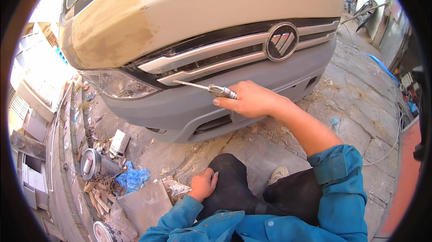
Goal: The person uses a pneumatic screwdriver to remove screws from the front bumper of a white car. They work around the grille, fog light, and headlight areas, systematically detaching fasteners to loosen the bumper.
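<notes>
The right hand grasps a slim-shafted metal tool, hiding part of its handle; whether the tip touches the silver grille strip is unclear. The left hand, palm hidden, rests against the left knee; I cannot tell whether it is clenched.

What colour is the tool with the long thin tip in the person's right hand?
The tool is mostly silvery grey, best seen in the head view.

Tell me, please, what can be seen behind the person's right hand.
Behind the right hand is the vehicle's grey front bumper. The patch directly behind the hand is covered, as is whatever part of the slim-shafted metal tool lies within its grip.
</notes>
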Tool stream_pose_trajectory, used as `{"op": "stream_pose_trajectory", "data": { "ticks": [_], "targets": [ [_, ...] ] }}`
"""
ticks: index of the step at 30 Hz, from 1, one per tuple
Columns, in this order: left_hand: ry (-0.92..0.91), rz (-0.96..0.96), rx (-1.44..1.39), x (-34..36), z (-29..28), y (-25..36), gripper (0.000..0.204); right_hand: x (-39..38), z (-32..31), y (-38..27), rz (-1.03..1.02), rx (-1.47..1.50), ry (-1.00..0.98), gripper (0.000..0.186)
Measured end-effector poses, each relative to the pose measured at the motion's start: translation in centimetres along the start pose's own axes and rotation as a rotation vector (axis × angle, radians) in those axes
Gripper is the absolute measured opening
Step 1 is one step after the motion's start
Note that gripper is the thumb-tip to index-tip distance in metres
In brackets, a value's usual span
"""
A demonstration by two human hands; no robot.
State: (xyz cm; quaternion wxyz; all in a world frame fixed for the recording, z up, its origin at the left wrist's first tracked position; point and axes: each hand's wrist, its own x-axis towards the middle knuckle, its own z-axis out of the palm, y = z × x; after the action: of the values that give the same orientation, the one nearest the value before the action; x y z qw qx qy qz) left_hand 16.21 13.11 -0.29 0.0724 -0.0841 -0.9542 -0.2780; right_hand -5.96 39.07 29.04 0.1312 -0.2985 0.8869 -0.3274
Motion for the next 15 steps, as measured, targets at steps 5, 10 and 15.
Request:
{"op": "stream_pose_trajectory", "data": {
  "ticks": [5, 10, 15],
  "targets": [
    [-0.016, 0.026, -0.018, 0.6, 0.5, 0.0, 0.027, -4.7, -1.8, 7.0, 0.175, 0.000, 0.109, 0.063],
    [-0.039, 0.049, -0.047, 1.1, 0.6, 0.1, 0.026, -9.6, -5.0, 14.0, 0.492, 0.167, 0.291, 0.066],
    [-0.045, 0.043, -0.091, 1.3, 1.0, 0.3, 0.029, -13.6, -6.6, 18.3, 0.672, 0.414, 0.487, 0.062]
  ]
}}
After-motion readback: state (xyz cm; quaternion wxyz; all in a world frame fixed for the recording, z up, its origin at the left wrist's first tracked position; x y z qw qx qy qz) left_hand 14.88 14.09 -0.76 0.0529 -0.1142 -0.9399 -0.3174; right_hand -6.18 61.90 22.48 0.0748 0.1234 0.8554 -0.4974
